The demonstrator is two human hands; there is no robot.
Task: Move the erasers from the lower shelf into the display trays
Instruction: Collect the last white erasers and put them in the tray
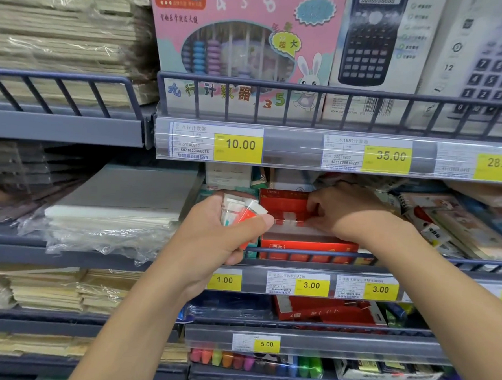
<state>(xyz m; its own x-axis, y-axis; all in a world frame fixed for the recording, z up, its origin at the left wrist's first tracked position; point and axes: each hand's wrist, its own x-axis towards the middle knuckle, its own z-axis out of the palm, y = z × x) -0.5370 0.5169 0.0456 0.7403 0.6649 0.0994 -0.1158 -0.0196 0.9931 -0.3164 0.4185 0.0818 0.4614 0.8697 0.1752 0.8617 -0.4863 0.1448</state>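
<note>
Erasers part held, part placed in red display tray.
Several wrapped white erasers [239,212] with red and teal sleeves bunched in the left hand [226,232]; red display tray [308,246] just right of it, white erasers [290,217] rowed inside under the right hand [345,213].

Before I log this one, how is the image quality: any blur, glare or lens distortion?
Head view: wide-angle bend bows the shelf rails toward the edges; the calculator boxes at upper right are soft; glare streaks the plastic wrap and price strip; the left hand gripping the erasers and the right hand in the red tray are fairly sharp.
</note>
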